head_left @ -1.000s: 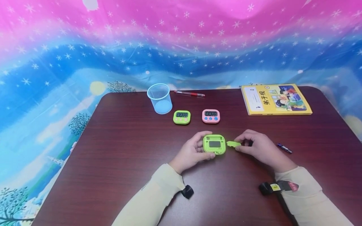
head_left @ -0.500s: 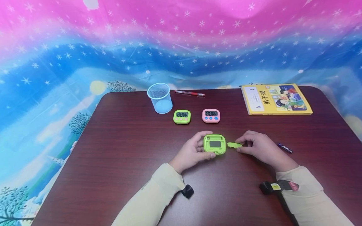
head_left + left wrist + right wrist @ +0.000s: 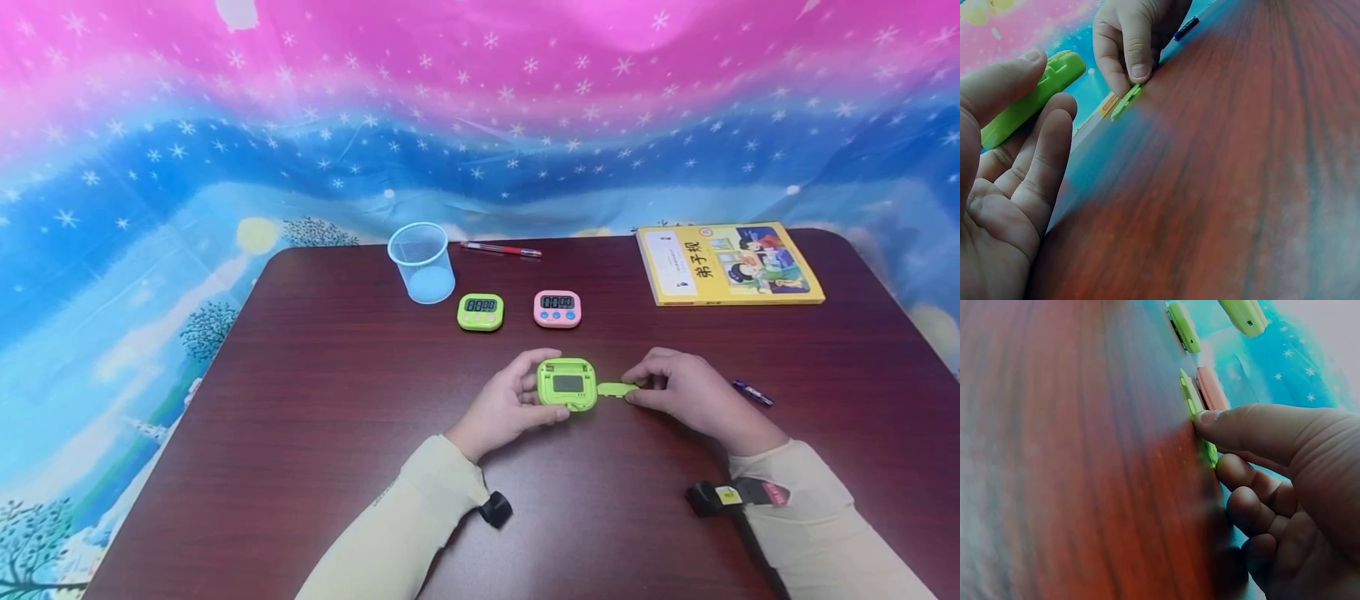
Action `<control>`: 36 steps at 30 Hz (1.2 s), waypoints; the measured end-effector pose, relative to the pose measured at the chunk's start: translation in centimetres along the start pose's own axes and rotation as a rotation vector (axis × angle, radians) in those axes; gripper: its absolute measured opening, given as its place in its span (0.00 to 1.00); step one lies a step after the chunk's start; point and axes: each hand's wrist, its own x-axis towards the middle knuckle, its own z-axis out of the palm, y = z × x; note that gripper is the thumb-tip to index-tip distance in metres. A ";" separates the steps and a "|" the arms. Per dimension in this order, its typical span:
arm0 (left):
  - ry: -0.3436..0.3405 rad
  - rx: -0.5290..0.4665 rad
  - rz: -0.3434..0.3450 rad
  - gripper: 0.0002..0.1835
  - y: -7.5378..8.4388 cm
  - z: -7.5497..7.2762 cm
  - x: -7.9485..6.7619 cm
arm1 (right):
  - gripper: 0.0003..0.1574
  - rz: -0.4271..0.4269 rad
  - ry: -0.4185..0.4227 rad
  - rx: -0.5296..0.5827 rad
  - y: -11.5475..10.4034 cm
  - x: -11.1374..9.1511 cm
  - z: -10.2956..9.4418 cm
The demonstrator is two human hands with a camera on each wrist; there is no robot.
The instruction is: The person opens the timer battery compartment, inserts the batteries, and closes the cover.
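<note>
My left hand (image 3: 510, 398) holds a green digital timer (image 3: 567, 397) by its left side, back facing up, with the battery compartment uncovered. The thumb lies along the timer's lower edge, other fingers behind it. Just right of the timer, my right hand (image 3: 686, 390) pinches a thin green battery cover (image 3: 615, 389) between thumb and fingertips. In the right wrist view, the cover (image 3: 1190, 397) appears edge-on, low by the table. The left wrist view shows the timer (image 3: 1035, 100) raised above the tabletop. A dark battery (image 3: 753, 393) lies right of my right hand.
Beyond my hands lie a second green timer (image 3: 480, 312) and a pink timer (image 3: 557, 309), displays up. Further back stand a blue mesh pen cup (image 3: 423, 265), a red pen (image 3: 500, 249) and a yellow book (image 3: 731, 263) on the dark wood table (image 3: 337, 375).
The cover in my right hand has lowered slightly and shows flatter to the head view. My left hand and the timer stay nearly still.
</note>
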 end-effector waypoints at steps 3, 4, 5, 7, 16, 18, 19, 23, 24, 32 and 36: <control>0.002 0.004 -0.001 0.42 0.0 0.0 0.0 | 0.09 0.002 0.003 -0.001 0.0 0.0 0.0; 0.003 0.006 -0.001 0.42 0.1 0.0 -0.1 | 0.09 0.002 0.003 -0.001 0.0 0.0 0.0; 0.004 0.007 -0.002 0.42 0.1 0.0 -0.1 | 0.10 0.001 0.003 -0.002 -0.1 0.0 0.0; 0.004 0.007 -0.004 0.42 0.2 0.1 -0.1 | 0.11 0.004 0.002 -0.002 -0.1 -0.1 -0.1; 0.006 0.007 -0.009 0.42 0.4 0.0 -0.2 | 0.17 0.027 -0.011 0.009 -0.5 -0.3 -1.1; 0.006 0.002 -0.006 0.42 0.3 0.0 -0.2 | 0.17 0.034 0.000 0.002 -0.3 -0.6 -1.5; 0.005 -0.002 -0.007 0.42 0.2 0.0 -0.2 | 0.17 0.037 0.011 -0.005 -0.2 -0.8 -1.8; 0.008 -0.005 -0.014 0.42 -0.1 0.2 -0.3 | 0.17 0.040 0.072 -0.030 0.6 -1.9 -2.6; 0.010 -0.005 -0.014 0.42 -0.1 0.3 -0.4 | 0.17 0.038 0.096 -0.039 0.9 -2.2 -2.7; 0.011 -0.011 -0.008 0.43 0.0 0.3 -0.4 | 0.19 0.049 0.216 -0.120 2.6 -4.3 -4.0; 0.005 -0.007 -0.001 0.43 0.1 0.3 -0.3 | 0.23 0.062 0.238 -0.164 3.7 -5.3 -5.1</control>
